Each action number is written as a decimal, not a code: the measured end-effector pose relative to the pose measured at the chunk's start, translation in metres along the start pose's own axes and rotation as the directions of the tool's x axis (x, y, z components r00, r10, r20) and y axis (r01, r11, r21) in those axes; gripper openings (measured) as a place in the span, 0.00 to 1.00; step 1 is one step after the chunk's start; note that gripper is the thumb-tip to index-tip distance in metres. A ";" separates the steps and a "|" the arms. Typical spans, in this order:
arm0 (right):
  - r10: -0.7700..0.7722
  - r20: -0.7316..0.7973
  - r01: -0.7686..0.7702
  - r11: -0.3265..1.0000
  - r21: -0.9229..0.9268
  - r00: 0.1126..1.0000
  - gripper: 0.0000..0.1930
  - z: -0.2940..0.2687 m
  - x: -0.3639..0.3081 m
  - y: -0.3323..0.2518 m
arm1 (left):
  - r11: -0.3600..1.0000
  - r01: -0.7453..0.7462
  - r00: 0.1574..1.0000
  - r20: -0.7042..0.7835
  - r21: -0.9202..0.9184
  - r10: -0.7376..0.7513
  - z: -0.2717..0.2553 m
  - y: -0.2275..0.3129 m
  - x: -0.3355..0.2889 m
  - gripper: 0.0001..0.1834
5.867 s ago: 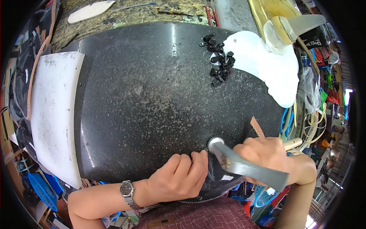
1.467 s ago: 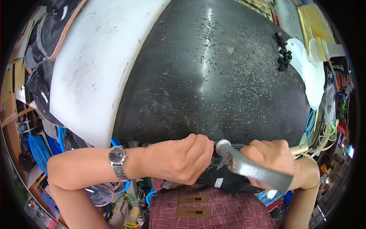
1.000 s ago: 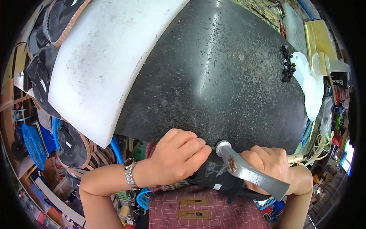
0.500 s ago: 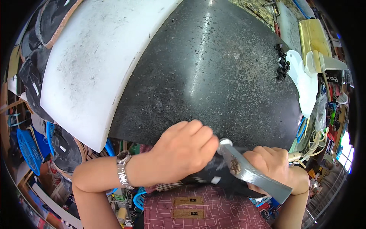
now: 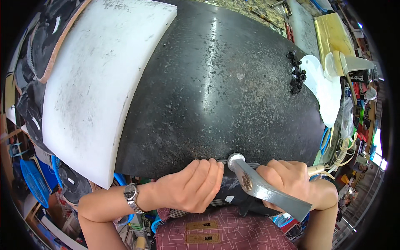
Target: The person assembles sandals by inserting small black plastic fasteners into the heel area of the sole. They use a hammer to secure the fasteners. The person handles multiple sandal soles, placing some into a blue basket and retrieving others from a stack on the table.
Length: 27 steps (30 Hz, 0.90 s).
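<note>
My right hand is wrapped around the handle of a hammer, whose wooden end shows past the fist. The round steel face points up and left, beside a thin grey rod-like strip at the dark mat's near edge. My left hand is closed, its fingertips at the left end of that strip. What lies inside those fingers is hidden. Below the hammer, a black soft piece with a small white tag hangs between my hands, against the maroon apron.
A thick white board lies on the left of the dark mat. Small black pieces sit at the mat's right, beside a white sheet and a yellowish block. Black lined pieces pile up far left, above a blue basket.
My left hand has drawn down and left, away from the hammer face, uncovering the thin strip. The hammer has shifted slightly left. The board and mat sit a little differently in view.
</note>
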State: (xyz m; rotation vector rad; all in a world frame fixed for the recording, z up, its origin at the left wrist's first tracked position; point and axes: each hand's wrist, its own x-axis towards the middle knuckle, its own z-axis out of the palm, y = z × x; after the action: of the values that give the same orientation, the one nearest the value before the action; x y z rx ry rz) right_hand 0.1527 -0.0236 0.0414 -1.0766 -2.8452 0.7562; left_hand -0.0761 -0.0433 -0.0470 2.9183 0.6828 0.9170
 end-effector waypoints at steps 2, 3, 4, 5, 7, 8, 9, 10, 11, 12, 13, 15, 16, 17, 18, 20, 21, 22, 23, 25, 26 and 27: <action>-0.025 0.019 0.025 1.000 -0.008 1.000 0.15 -0.004 0.003 0.002 | 0.999 -0.020 1.000 0.013 0.031 0.020 0.000 0.002 0.000 0.08; -0.025 0.013 0.025 0.999 -0.026 1.000 0.15 -0.005 0.004 0.003 | 0.998 -0.032 0.999 0.036 0.051 0.030 -0.001 0.003 0.001 0.08; -0.029 0.007 0.029 0.999 -0.040 1.000 0.16 -0.006 0.002 0.003 | 0.996 -0.037 0.998 0.049 0.076 0.033 -0.001 0.004 0.002 0.08; -0.033 0.001 0.033 0.998 -0.053 0.999 0.16 -0.006 0.003 0.003 | 0.994 -0.042 0.997 0.062 0.101 0.036 -0.001 0.006 0.003 0.08; -0.063 0.047 0.066 0.996 -0.058 0.997 0.16 -0.008 0.007 0.002 | 0.987 -0.062 0.996 0.074 0.151 0.052 0.000 0.008 0.005 0.09; -0.076 0.068 0.080 0.995 -0.061 0.995 0.16 -0.009 0.008 0.002 | 0.985 -0.063 0.995 0.081 0.161 0.050 0.000 0.009 0.006 0.09; -0.077 0.044 0.080 0.993 -0.081 0.996 0.16 -0.009 0.009 0.003 | 0.983 -0.063 0.995 0.088 0.170 0.049 -0.001 0.009 0.006 0.09; -0.076 0.021 0.077 0.992 -0.102 0.997 0.16 -0.010 0.011 0.003 | 0.982 -0.064 0.994 0.094 0.178 0.047 -0.001 0.010 0.006 0.09; -0.075 -0.003 0.074 0.990 -0.122 0.997 0.16 -0.011 0.012 0.003 | 0.980 -0.067 0.994 0.102 0.185 0.049 -0.001 0.011 0.006 0.10; -0.094 0.040 0.098 0.986 -0.136 0.995 0.17 -0.011 0.013 0.002 | 0.979 -0.071 0.993 0.110 0.191 0.051 -0.001 0.012 0.006 0.10; -0.115 0.082 0.127 0.980 -0.152 0.990 0.17 -0.011 0.015 0.001 | 0.976 -0.075 0.992 0.117 0.202 0.052 -0.001 0.012 0.006 0.10; -0.129 0.099 0.141 0.982 -0.127 0.987 0.19 -0.011 0.015 0.006 | 0.975 -0.061 0.990 0.136 0.216 0.032 -0.002 0.015 0.008 0.10; -0.118 0.109 0.132 0.983 -0.130 0.987 0.19 -0.011 0.015 0.006 | 0.974 -0.050 0.988 0.152 0.221 0.016 -0.003 0.017 0.007 0.10; -0.107 0.120 0.123 0.984 -0.132 0.987 0.20 -0.012 0.015 0.004 | 0.981 -0.030 0.989 0.147 0.191 0.002 -0.004 0.017 0.006 0.10; -0.098 0.130 0.115 0.984 -0.135 0.987 0.20 -0.012 0.015 0.004 | 0.987 -0.009 0.990 0.143 0.162 -0.015 -0.005 0.015 0.005 0.10; -0.104 0.142 0.110 0.993 -0.037 0.984 0.19 -0.011 0.017 0.003 | 0.990 0.103 0.990 0.092 0.094 -0.111 -0.006 0.013 0.005 0.11; -0.092 0.131 0.098 0.994 -0.043 0.987 0.18 -0.009 0.013 0.001 | 0.977 0.203 0.977 0.060 0.058 -0.206 -0.007 0.013 0.004 0.12; -0.079 0.122 0.085 0.995 -0.047 0.989 0.18 -0.005 0.011 0.001 | 0.954 0.300 0.953 0.034 0.016 -0.300 -0.007 0.014 0.002 0.12; -0.077 0.088 0.079 0.996 -0.028 0.993 0.17 -0.001 0.010 0.004 | 0.927 0.374 0.927 -0.037 0.016 -0.373 -0.001 0.017 0.002 0.10; -0.075 0.060 0.079 0.995 -0.059 0.995 0.17 0.001 0.009 0.002 | 0.884 0.465 0.885 0.013 -0.044 -0.465 -0.003 0.023 0.005 0.10; -0.076 0.046 0.079 0.994 -0.074 0.996 0.17 0.002 0.008 0.000 | 0.858 0.509 0.861 0.041 -0.072 -0.508 -0.005 0.026 0.007 0.10; -0.068 0.037 0.071 0.995 -0.075 0.997 0.17 0.003 0.007 -0.001 | 0.823 0.558 0.829 0.021 -0.108 -0.559 -0.004 0.029 0.008 0.10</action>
State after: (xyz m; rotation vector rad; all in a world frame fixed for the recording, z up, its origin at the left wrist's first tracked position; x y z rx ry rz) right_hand 0.1465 -0.0210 0.0380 -0.9764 -2.9461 0.6733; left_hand -0.0602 -0.0666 -0.0357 2.3799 1.3418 0.8541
